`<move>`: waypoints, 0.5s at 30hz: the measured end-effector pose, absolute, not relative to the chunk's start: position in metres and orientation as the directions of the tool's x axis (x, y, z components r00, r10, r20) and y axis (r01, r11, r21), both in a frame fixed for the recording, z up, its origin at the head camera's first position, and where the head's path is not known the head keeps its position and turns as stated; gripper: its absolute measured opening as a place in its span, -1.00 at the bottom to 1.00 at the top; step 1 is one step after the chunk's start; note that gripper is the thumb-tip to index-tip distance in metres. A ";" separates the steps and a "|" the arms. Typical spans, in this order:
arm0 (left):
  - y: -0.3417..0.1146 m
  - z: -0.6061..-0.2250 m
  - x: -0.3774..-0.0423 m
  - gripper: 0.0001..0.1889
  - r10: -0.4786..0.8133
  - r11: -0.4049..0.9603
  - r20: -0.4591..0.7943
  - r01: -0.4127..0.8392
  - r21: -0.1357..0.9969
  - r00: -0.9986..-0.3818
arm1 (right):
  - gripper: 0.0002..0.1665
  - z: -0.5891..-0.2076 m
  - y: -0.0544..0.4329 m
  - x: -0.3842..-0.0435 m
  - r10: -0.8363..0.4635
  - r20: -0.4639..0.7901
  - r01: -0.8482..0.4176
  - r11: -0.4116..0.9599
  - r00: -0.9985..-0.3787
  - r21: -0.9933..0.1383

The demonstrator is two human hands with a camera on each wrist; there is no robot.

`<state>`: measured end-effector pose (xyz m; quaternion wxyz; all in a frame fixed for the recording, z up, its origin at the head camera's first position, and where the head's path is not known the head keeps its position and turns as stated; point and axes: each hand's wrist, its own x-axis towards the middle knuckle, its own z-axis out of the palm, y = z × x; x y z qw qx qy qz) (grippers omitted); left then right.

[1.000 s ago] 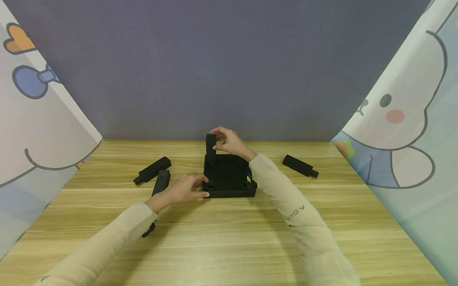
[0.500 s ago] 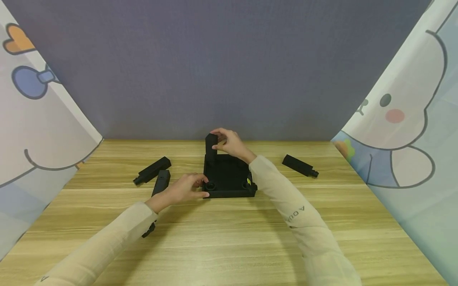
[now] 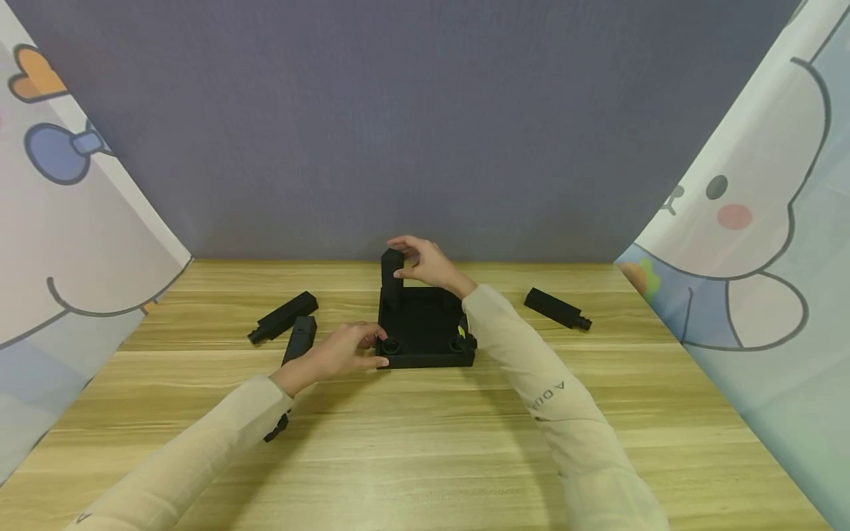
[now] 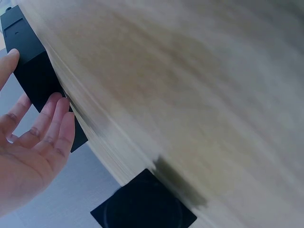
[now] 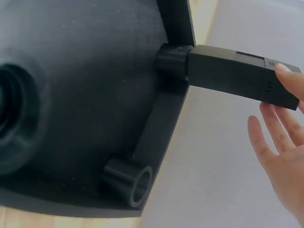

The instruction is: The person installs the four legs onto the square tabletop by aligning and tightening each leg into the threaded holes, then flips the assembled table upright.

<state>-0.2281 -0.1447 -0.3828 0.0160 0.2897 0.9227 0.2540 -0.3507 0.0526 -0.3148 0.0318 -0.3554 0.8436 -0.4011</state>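
Note:
My right hand [image 3: 430,264] pinches the upper end of a black square leg [image 3: 392,274], which stands upright at the far left corner of a shallow black tray-like base [image 3: 425,361]. In the right wrist view, the leg [image 5: 228,71] meets a round corner socket [image 5: 172,59], with fingers and thumb at its outer end. My left hand [image 3: 341,350] grips the near left corner of the base, thumb at the front wall and fingers along the left side [image 4: 35,80]. Round sockets [image 3: 390,344] stand in the base's near corners. My right sleeve hides part of its right side.
Two more black legs lie left of the base, one slanted [image 3: 284,316] and one [image 3: 302,335] partly behind my left wrist. Another leg [image 3: 558,308] lies to the right. A grey panel [image 3: 412,147] rises behind the wooden table [image 3: 425,457], with printed cartoon sheets at both sides.
The upright leg has turned about its own axis, so one of its edges now faces forward. My right fingers have shifted slightly on its top. The left hand and base have stayed put.

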 end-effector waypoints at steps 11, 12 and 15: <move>-0.145 -0.383 -0.228 -0.58 0.535 0.703 0.125 0.522 0.483 -0.836 | -0.41 -0.314 0.052 -0.353 -0.622 0.201 -0.557 0.452 -0.757 -0.697; -0.145 -0.383 -0.228 -0.58 0.536 0.702 0.124 0.522 0.484 -0.835 | -0.41 -0.315 0.052 -0.353 -0.613 0.207 -0.554 0.453 -0.762 -0.699; -0.145 -0.383 -0.228 -0.57 0.534 0.703 0.115 0.516 0.489 -0.838 | -0.42 -0.320 0.050 -0.351 -0.587 0.228 -0.549 0.454 -0.777 -0.702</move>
